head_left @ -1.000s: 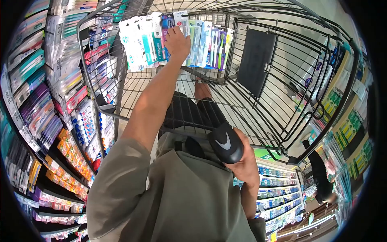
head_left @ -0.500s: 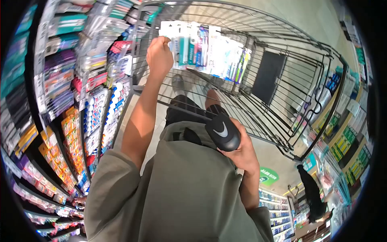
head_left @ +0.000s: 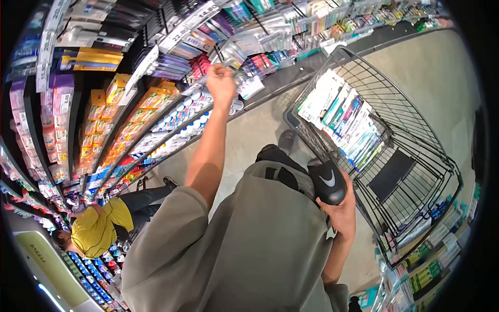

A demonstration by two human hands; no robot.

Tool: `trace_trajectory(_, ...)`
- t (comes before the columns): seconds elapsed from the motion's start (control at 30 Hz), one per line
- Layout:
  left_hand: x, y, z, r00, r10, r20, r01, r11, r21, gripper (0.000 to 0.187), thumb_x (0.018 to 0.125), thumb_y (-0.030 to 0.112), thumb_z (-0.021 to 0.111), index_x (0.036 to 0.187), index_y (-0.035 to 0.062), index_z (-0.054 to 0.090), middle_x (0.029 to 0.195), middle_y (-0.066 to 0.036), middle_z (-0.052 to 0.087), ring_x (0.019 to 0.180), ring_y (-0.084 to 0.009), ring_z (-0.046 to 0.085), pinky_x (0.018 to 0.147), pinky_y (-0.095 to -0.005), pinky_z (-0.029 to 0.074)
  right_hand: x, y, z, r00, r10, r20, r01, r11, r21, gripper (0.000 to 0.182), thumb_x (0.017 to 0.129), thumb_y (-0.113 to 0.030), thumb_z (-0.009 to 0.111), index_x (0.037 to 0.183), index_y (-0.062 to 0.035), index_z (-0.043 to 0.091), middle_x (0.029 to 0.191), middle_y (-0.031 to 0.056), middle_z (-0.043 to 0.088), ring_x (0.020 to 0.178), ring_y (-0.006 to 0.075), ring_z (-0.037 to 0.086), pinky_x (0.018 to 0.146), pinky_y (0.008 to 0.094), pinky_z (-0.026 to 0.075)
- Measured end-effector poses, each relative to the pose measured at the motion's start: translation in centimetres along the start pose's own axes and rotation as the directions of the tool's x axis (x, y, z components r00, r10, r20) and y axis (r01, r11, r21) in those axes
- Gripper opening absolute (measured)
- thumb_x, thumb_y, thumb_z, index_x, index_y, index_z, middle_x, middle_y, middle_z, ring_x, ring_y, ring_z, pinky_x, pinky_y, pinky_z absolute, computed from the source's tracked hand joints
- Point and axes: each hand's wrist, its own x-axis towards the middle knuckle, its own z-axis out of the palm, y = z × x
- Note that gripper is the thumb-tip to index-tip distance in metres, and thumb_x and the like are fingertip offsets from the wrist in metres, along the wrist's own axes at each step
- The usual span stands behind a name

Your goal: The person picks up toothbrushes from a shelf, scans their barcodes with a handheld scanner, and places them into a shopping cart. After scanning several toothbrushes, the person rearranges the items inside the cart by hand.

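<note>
My left hand (head_left: 221, 86) is raised at the shelf, its fingers curled in beside hanging blister packs (head_left: 260, 62). Whether anything is pinched in it I cannot make out. In front of my waist, my right hand (head_left: 343, 210) is closed around a rounded black object (head_left: 328, 182) with a pale swoosh mark; its kind is not clear. A row of toothbrush packs (head_left: 345, 122), white, teal and blue, lies in the metal shopping cart (head_left: 431, 130) to the right.
Price labels (head_left: 188, 26) line the shelf edge. Below them sit orange boxes (head_left: 150, 106) and white-and-blue goods (head_left: 182, 114). A person in a yellow top (head_left: 106, 226) crouches at lower left. More shelving (head_left: 426, 275) stands at lower right. Tiled floor (head_left: 249, 135) shows between shelf and cart.
My left hand has left the packs in the cart for the shelf. My view has turned left, so the cart appears further right. My right hand keeps hold of the black object.
</note>
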Motion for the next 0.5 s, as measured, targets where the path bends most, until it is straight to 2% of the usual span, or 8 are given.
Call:
trace_trajectory(0.07,2.5,0.2,-2.4,0.988,-0.153,-0.026,0.142,0.956,-0.258,0.030,0.086,-0.002,0.069,0.113,-0.0045,0.056,0.083,-0.005,0.066,0.071,-0.0104,0.059,0.064,-0.0252,0.049,0.5,0.1,1.2,1.000,-0.010,-0.009,0.010,0.998,0.056,0.085,0.069,0.007,0.081,0.144,0.0040,0.041,0.130,0.0134,0.059,0.118,0.0200,0.058,0.105,0.0330,0.045)
trace_trajectory(0.13,5.9,-2.5,-3.6,0.989,-0.126,-0.074,0.094,0.934,-0.344,0.040,0.083,0.000,0.072,0.119,-0.0037,0.054,0.087,-0.006,0.062,0.072,-0.0122,0.058,0.065,-0.0258,0.048,0.8,-0.3,2.3,0.999,-0.029,-0.014,0.029,0.999,0.027,0.085,0.068,0.008,0.081,0.144,0.0036,0.042,0.128,0.0128,0.060,0.117,0.0196,0.059,0.104,0.0328,0.045)
trace_trajectory(0.27,11.2,-4.3,-5.2,0.969,-0.123,-0.215,0.075,0.973,-0.218,0.046,0.086,-0.005,0.069,0.126,-0.0080,0.047,0.091,-0.007,0.063,0.070,-0.0132,0.058,0.063,-0.0262,0.049,1.3,-1.6,4.6,0.999,-0.032,-0.031,0.032,0.999,0.026,0.085,0.068,0.011,0.080,0.143,0.0015,0.043,0.125,0.0110,0.062,0.114,0.0180,0.060,0.102,0.0315,0.046)
trace_trajectory(0.33,13.0,-5.0,-5.7,0.969,-0.181,-0.169,0.119,0.938,-0.326,0.057,0.085,-0.004,0.071,0.134,-0.0075,0.042,0.096,-0.008,0.061,0.073,-0.0149,0.058,0.066,-0.0279,0.050,1.4,-1.6,5.5,0.998,-0.059,-0.032,0.059,0.998,-0.002,0.085,0.068,0.012,0.079,0.143,0.0008,0.043,0.125,0.0105,0.062,0.114,0.0175,0.060,0.102,0.0311,0.046)
trace_trajectory(0.4,14.2,-4.8,-5.4,0.952,-0.141,-0.270,0.069,0.964,-0.258,0.063,0.085,-0.003,0.071,0.138,-0.0051,0.039,0.095,-0.007,0.059,0.075,-0.0150,0.058,0.067,-0.0289,0.050,1.6,-1.2,6.3,0.995,-0.093,-0.033,0.092,0.995,-0.031,0.085,0.068,0.012,0.079,0.143,0.0000,0.043,0.125,0.0101,0.062,0.114,0.0169,0.059,0.102,0.0307,0.046)
trace_trajectory(0.43,14.3,-4.0,-5.5,0.949,-0.171,-0.266,0.084,0.948,-0.308,0.061,0.084,-0.003,0.071,0.137,-0.0030,0.041,0.096,-0.006,0.058,0.077,-0.0148,0.058,0.067,-0.0292,0.049,1.8,-0.9,6.8,0.997,-0.073,-0.030,0.072,0.997,-0.008,0.085,0.068,0.012,0.079,0.144,0.0002,0.043,0.125,0.0101,0.062,0.114,0.0167,0.059,0.102,0.0305,0.046)
trace_trajectory(0.47,14.3,-3.5,-5.6,0.949,-0.151,-0.275,0.050,0.938,-0.344,0.054,0.084,-0.004,0.069,0.132,-0.0018,0.043,0.089,-0.004,0.058,0.070,-0.0130,0.057,0.059,-0.0280,0.047,1.9,-1.1,7.1,0.998,-0.052,-0.025,0.053,0.999,0.014,0.085,0.068,0.012,0.079,0.144,0.0003,0.042,0.125,0.0102,0.062,0.114,0.0165,0.059,0.101,0.0303,0.046)
trace_trajectory(0.5,16.0,-6.2,-4.9,0.963,-0.112,-0.245,-0.012,0.891,-0.454,0.051,0.085,-0.004,0.068,0.130,0.0005,0.044,0.084,-0.003,0.058,0.064,-0.0119,0.056,0.053,-0.0274,0.045,1.9,-1.7,7.6,0.997,-0.072,-0.034,0.071,0.996,-0.053,0.085,0.068,0.012,0.079,0.144,0.0005,0.042,0.124,0.0100,0.063,0.113,0.0164,0.060,0.101,0.0301,0.046)
